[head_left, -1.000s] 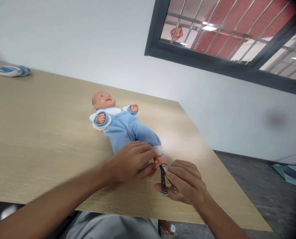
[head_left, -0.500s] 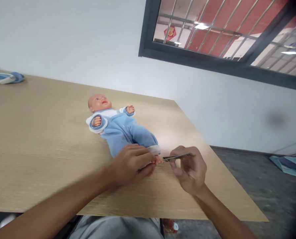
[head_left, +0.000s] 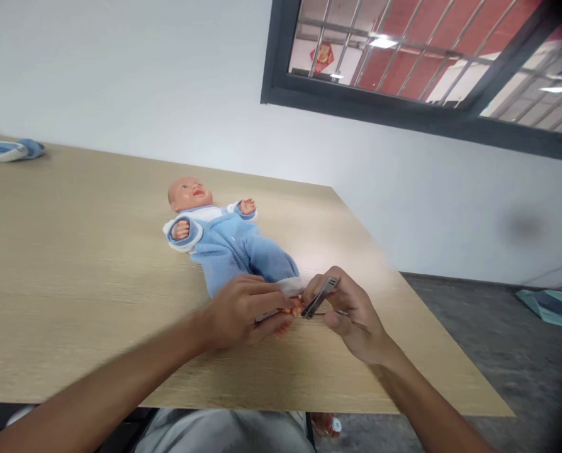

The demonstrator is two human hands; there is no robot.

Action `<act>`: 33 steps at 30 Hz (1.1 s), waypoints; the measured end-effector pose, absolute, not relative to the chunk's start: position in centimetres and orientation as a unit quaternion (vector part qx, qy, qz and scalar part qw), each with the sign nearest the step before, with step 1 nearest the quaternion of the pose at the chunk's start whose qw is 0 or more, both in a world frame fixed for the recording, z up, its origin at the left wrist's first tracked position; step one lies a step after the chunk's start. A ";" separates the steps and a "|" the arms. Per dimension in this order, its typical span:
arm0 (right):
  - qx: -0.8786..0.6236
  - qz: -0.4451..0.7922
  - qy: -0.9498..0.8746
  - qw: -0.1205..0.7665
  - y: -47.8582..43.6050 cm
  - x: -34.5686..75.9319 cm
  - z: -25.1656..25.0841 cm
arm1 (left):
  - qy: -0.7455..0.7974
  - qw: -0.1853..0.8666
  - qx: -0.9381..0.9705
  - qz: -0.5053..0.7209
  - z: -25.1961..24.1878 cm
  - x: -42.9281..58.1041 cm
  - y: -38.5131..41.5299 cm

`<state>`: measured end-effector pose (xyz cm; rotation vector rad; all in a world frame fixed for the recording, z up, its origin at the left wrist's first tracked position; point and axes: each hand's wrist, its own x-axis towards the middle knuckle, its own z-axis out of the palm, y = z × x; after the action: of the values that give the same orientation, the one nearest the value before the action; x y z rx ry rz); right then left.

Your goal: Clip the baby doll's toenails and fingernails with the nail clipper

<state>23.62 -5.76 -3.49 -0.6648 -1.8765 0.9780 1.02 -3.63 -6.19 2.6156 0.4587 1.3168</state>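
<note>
Baby doll (head_left: 214, 242) on its back on a light oak-grain tabletop (head_left: 73, 264), head away from me, feet at my end, wearing a blue fleece romper (head_left: 257, 258) with white cuffs. My left hand (head_left: 240, 311) is clenched around its lower leg, fingers wrapped over, with the toes (head_left: 297, 308) showing just past my fingertips. My right hand (head_left: 351, 314) grasps a metal nail clipper (head_left: 319, 297) between thumb and fingers, its cutting end right at those toes (whether metal meets plastic, I cannot tell from this angle). Both hands are close together at the table's near side.

Far left corner of the table: a blue-and-white bundle (head_left: 11, 151), well apart from the doll. Beyond the table, a white wall (head_left: 120, 82) and a dark-framed barred window (head_left: 379, 75). Down to the right, a teal-and-navy item (head_left: 552, 308) lies on a grey concrete floor (head_left: 460, 352). My grey trousers (head_left: 224, 434) show below the table edge.
</note>
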 end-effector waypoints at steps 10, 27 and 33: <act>-0.232 0.383 -0.770 0.455 -5.9 23.3 -3.5 | 0.127 0.118 0.884 0.434 -6.1 0.9 -3.9; -0.236 0.353 -0.788 0.445 -6.2 23.3 -3.1 | 0.148 0.114 0.888 0.420 -6.2 1.0 -3.9; -0.253 0.355 -0.781 0.447 -6.3 22.9 -2.9 | 0.151 0.102 0.890 0.418 -6.3 1.2 -3.9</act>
<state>22.89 -6.28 -2.86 -0.6267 -1.9343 0.8783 1.19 -3.93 -6.25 2.6264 0.4464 1.2349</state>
